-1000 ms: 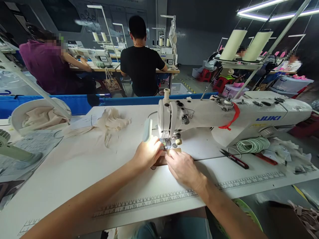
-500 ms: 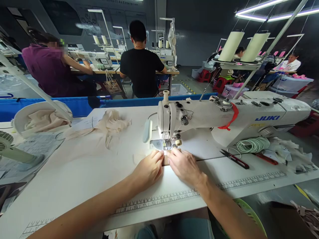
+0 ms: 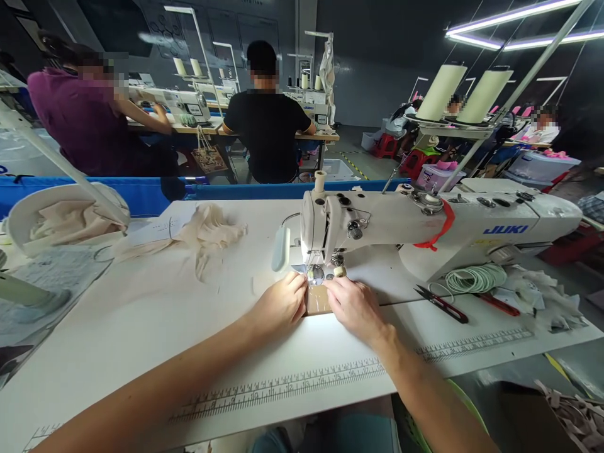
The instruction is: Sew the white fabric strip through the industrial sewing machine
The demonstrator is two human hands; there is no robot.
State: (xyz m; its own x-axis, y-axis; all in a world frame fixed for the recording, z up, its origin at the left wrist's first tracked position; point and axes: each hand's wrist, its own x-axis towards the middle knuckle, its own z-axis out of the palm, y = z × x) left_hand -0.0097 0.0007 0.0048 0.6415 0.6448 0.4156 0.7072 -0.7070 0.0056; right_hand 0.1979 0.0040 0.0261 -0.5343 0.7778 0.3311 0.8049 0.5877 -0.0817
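A white JUKI sewing machine (image 3: 377, 217) stands before me, its lit needle area and presser foot (image 3: 315, 273) just beyond my fingertips. My left hand (image 3: 283, 299) rests left of the foot, thumb and fingers pinched together. On the other side my right hand (image 3: 353, 305) is also closed, its fingertips close to the foot. Whatever lies in the fingers is too small or hidden to make out. Between the hands shows a brown, shiny plate (image 3: 319, 300) set in the white table.
Beige fabric pieces (image 3: 210, 229) lie at left, near a white bowl of cloth (image 3: 14, 214). Thread snips (image 3: 443, 305), a coil of pale green cord (image 3: 476, 277) and fabric scraps (image 3: 557, 299) sit at right. A printed ruler (image 3: 292, 387) runs along the front edge. Co-workers sit beyond.
My hands have moved apart, the right one to the right, baring more of the brown plate. The small white piece seen earlier between the fingertips is no longer distinct. The view has shifted slightly.
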